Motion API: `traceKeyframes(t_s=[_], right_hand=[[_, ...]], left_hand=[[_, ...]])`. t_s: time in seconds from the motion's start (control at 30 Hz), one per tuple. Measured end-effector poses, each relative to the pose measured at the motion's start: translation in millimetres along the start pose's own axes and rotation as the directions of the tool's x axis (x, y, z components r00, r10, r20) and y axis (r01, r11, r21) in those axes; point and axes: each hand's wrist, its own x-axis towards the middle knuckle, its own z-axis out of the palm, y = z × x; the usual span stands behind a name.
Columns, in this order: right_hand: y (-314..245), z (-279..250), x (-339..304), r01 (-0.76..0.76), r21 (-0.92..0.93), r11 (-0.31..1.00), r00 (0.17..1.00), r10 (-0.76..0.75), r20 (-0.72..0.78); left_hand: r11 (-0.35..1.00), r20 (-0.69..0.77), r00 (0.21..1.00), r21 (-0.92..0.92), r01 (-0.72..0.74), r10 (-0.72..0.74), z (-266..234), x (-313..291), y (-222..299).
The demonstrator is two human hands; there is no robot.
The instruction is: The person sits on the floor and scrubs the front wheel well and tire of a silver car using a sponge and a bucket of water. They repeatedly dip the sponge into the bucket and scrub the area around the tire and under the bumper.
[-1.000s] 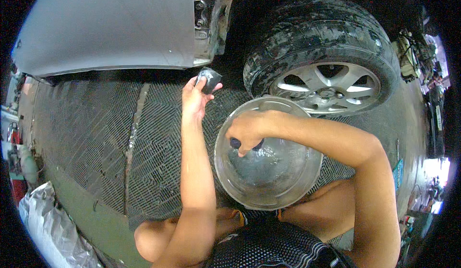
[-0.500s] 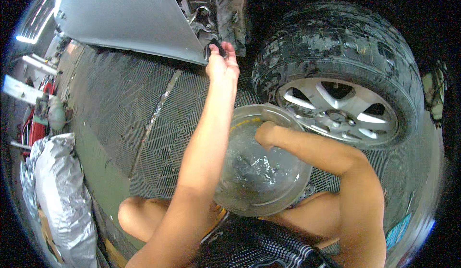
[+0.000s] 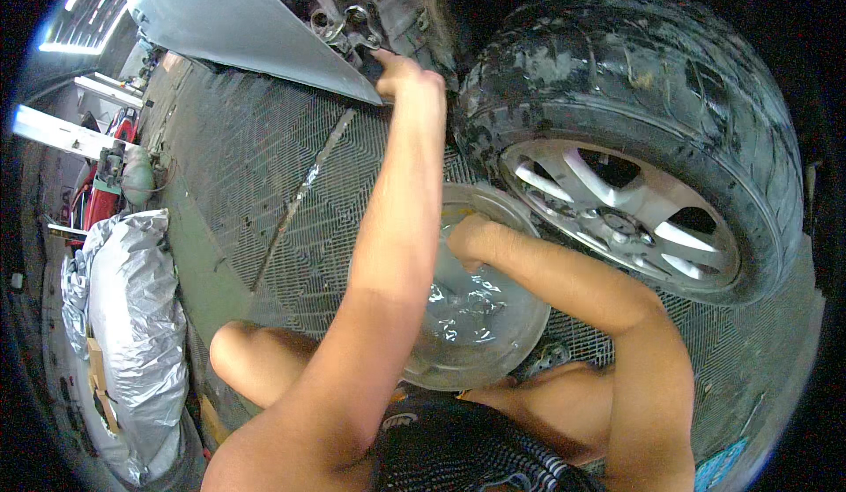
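Observation:
My left hand point(image 3: 405, 76) reaches up to the lower rear corner of a silver-grey car panel point(image 3: 238, 25). Its fingers are bent against the dirty metal hinge area point(image 3: 348, 29) behind the panel edge, and whatever they grip is hidden. My right hand point(image 3: 471, 238) dips into a round, clear plastic basin point(image 3: 493, 376) of cloudy water between my legs; its fingers are out of sight below the rim of the water.
Close on the right stands a wet, dirty tyre point(image 3: 617, 60) with a silver alloy wheel point(image 3: 608, 219). Ridged matting point(image 3: 291, 157) covers the floor. At left lie a crumpled silver cover point(image 3: 137, 316) and red equipment point(image 3: 101, 197). A blue crate-like piece point(image 3: 723, 464) sits at lower right.
My left hand has turned over and moved in toward the hinge area; the dark piece between its fingers is no longer visible. My right hand has shifted slightly in the basin. The view has tilted.

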Motion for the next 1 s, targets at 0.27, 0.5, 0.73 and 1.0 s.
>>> traceKeyframes(t_s=[0.27, 0.5, 0.73, 1.0], right_hand=[[-1, 13, 14, 0.058, -0.006, 0.998, 0.998, -0.058, 0.008], [-5, 1, 12, -0.001, -0.094, 0.996, 0.995, 0.011, 0.101], [1, -18, -10, 0.058, 0.347, 0.936, 0.835, 0.145, -0.531], [-11, -92, -36, 0.683, 0.731, 0.020, 0.470, 0.754, -0.460]], left_hand=[[0.985, -0.009, 0.995, 0.144, -0.097, 0.099, -4, -18, -3], [0.951, 0.278, 0.960, 0.288, -0.115, 0.032, -64, 1, -17], [0.464, 0.797, 0.603, 0.529, -0.710, 0.015, -147, -10, 45], [0.095, 0.991, -0.057, -0.069, -0.993, 0.125, -190, -3, 57]])
